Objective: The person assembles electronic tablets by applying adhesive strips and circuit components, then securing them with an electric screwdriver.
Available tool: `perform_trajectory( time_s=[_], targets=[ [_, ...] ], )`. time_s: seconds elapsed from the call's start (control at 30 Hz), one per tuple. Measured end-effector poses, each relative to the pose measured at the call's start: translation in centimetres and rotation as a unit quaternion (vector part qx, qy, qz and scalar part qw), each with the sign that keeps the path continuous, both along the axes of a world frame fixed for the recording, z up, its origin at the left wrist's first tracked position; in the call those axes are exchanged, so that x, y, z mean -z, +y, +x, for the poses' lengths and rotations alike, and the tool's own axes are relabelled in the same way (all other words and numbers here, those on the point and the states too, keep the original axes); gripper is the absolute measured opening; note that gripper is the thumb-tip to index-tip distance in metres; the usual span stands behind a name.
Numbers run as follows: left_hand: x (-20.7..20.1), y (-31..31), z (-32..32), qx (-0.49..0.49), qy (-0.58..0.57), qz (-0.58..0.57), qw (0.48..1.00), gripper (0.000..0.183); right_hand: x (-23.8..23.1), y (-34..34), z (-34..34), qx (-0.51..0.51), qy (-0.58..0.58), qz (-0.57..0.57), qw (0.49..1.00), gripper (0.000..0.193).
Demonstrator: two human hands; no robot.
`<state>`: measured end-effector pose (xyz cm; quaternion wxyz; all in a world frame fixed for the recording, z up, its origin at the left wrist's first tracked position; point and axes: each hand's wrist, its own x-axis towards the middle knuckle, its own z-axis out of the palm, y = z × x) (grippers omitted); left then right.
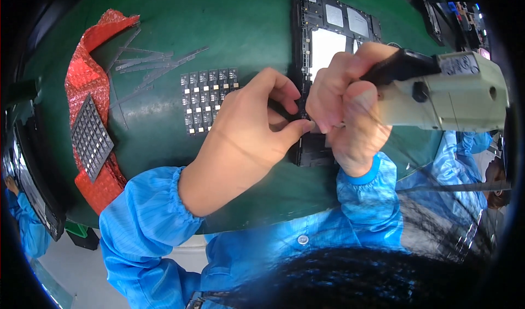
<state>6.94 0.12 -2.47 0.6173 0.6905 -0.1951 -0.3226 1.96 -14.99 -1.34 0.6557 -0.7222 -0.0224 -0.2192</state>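
A black device housing (pixel 298 41) with white and silvery panels lies on the table, in front of me and right of the middle. My right hand (pixel 350 104) is closed round a pale greenish electric screwdriver (pixel 445 93); fingers hide its tip, which is over the housing's near part. At the housing's left edge, my left hand (pixel 246 118) has its fingers curled and the thumb bent in toward the right fingertips. Whatever the left fingers pinch is hidden. Just left of that hand lies a panel of small black circuit boards (pixel 199 98) with white parts.
Red bubble wrap (pixel 87 85) lies at the left, with a second circuit-board panel (pixel 92 138) on it. Several thin dark strips (pixel 147 63) are scattered beside it on the green table (pixel 240 19). Other people in blue sleeves (pixel 33 227) are at both sides.
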Motion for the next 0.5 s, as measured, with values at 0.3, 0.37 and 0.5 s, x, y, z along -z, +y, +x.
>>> perform_trajectory(
  time_s=[0.3, 0.37, 0.5],
  targets=[
    [-0.2, -0.2, -0.3, -0.009, 0.024, -0.036, 0.999, 0.033, -1.9, 0.9, -0.4, 0.01, 0.034, 0.129, 0.991, 0.03],
    [0.0, -0.5, -0.1, 0.011, 0.03, -0.016, 0.999, 0.032, -2.3, 0.8, -0.6, 0.028, 0.088, 0.116, 0.989, 0.024],
    [-0.9, -0.7, -0.2, 0.001, 0.075, 0.021, 0.997, 0.033, -3.2, 0.1, -0.2, -0.029, 0.146, 0.221, 0.964, 0.037]
  ],
)
